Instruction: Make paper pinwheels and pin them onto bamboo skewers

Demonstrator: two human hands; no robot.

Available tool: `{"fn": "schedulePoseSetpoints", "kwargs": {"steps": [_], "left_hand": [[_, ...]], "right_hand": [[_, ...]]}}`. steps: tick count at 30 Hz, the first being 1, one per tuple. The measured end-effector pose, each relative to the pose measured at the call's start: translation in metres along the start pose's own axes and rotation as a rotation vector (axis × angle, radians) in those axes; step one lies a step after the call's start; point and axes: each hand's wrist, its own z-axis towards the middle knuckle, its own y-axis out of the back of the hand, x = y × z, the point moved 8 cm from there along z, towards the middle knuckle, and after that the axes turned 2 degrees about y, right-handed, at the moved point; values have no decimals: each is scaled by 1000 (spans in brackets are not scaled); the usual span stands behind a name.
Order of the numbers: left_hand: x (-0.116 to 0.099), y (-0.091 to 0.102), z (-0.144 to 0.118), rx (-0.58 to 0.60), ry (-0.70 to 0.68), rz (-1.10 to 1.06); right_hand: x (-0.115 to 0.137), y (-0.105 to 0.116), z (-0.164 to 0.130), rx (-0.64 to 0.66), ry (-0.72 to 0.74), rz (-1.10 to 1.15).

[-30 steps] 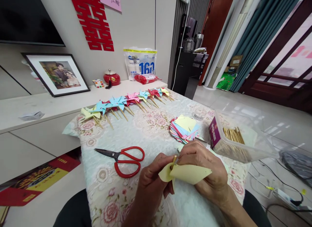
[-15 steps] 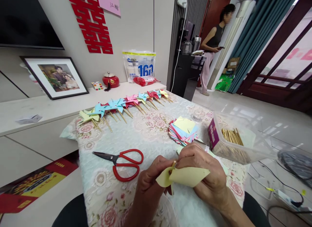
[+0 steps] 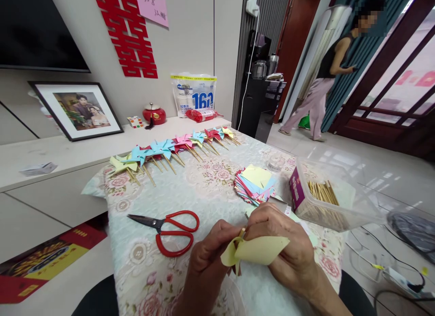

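Observation:
A pale yellow paper pinwheel (image 3: pixel 262 251) with curled blades is held above the front of the table. My left hand (image 3: pixel 210 251) pinches it from the left, fingers closed near its centre. From the other side my right hand (image 3: pixel 291 246) is closed on it, its fingertips meeting the left ones. The end of a thin wooden stick (image 3: pixel 242 232) pokes up between the fingertips; the rest is hidden. Left of my hands lie red-handled scissors (image 3: pixel 176 233), blades pointing left. Beyond the right hand sits a stack of coloured paper squares (image 3: pixel 256 182).
Several finished pinwheels (image 3: pixel 163 148) line the table's far edge. A clear plastic box (image 3: pixel 353 212) of wooden sticks (image 3: pixel 322 193) stands at the right, near a small round clear container (image 3: pixel 276 162). A person (image 3: pixel 328 71) walks in the background. Cables (image 3: pixel 370 261) lie on the floor.
The person in the background has walked to the right. My hands stay nearly in place, with the yellow pinwheel turned slightly between them.

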Motion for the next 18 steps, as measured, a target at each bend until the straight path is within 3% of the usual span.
{"fn": "schedulePoseSetpoints", "kwargs": {"steps": [18], "left_hand": [[-8,-3,0,38,-50,38]], "right_hand": [[0,1,0,9,-25,78]]}}
